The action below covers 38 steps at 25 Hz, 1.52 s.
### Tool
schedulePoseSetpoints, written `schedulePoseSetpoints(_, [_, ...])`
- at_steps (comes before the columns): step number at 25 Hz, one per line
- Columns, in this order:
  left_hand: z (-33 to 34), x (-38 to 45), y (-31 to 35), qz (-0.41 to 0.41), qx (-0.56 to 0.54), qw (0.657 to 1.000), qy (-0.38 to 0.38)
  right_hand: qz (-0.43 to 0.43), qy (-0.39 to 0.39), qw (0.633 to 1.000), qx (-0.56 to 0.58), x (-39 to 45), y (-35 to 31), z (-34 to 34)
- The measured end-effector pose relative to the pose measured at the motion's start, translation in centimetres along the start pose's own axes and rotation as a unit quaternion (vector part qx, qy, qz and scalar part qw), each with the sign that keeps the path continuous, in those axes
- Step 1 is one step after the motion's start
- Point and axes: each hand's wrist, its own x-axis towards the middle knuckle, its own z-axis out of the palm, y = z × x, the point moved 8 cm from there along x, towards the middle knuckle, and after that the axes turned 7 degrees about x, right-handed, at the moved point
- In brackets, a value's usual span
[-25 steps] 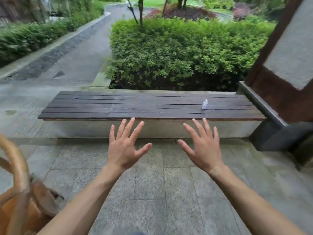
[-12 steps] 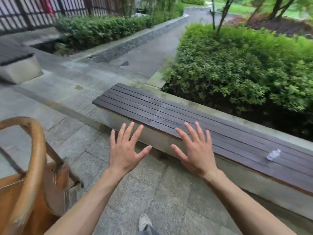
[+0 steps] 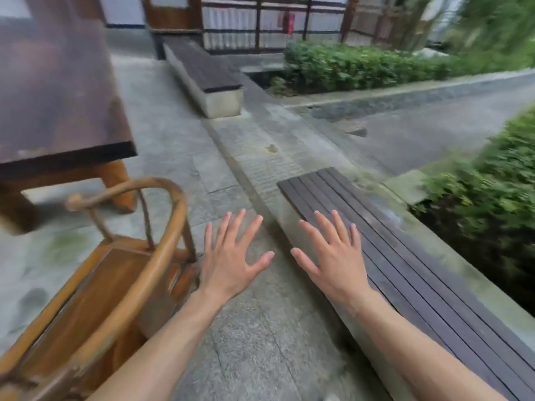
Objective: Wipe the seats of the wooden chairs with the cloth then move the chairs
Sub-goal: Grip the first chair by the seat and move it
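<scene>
So we've got both hands out in front of us, palms down, fingers spread wide, holding nothing at all. Our left hand (image 3: 228, 256) hovers over the stone paving (image 3: 260, 342), just to the right of the wooden chair (image 3: 110, 285). Our right hand (image 3: 333, 256) sits over the near edge of the dark slatted bench (image 3: 405, 270); can't really tell if it's touching the slats or just floating above them. The two hands are side by side with a gap between the thumbs.

The chair is down in the lower-left corner, one of those round-backed ones with a curved rail (image 3: 162, 227) looping around the seat. We're looking at it from behind and above: the arc of the backrest is closest to our left hand, and the seat opens away toward the lower left. Its seat looks bare, warm orange-brown wood. A bit blurry though.

Beyond the chair, upper left, there's a big dark wooden table (image 3: 58, 111) on chunky legs, and the chair stands apart from it. The slatted bench runs long from mid-frame down to the lower right, with green shrubs (image 3: 477, 198) along its far side. A second bench (image 3: 205, 70) sits farther back along the same line, in front of a fence (image 3: 260, 21).
</scene>
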Motion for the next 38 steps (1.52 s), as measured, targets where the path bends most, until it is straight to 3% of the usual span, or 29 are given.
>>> schedulePoseSetpoints(7, [0.4, -1.1, -7.7, -0.224, 0.13, 0.966, -0.005, -0.224, -0.073, 0.967, 0.096, 11.2, -5.7, 7.3])
schedulePoseSetpoints(17, [-3.3, -9.5, -4.6, -0.507, 0.219, 0.833, 0.013, -0.455, -0.207, 0.853, 0.151, 14.5, -11.0, 11.3])
schedulePoseSetpoints(26, [-4.6, -17.9, -1.6, -0.588, 0.247, 0.769, 0.033, -0.527, -0.26, 0.794, 0.151, 10.3, -15.7, 13.2])
schedulePoseSetpoints(32, [-2.9, -20.7, -3.1, -0.591, 0.268, 0.758, 0.057, -0.528, -0.26, 0.793, 0.157, 8.6, -16.2, 17.0])
schedulePoseSetpoints(38, [9.4, -25.7, -10.7, -0.574, 0.257, 0.775, 0.055, -0.52, -0.239, 0.801, 0.174, 6.8, -17.4, 31.1])
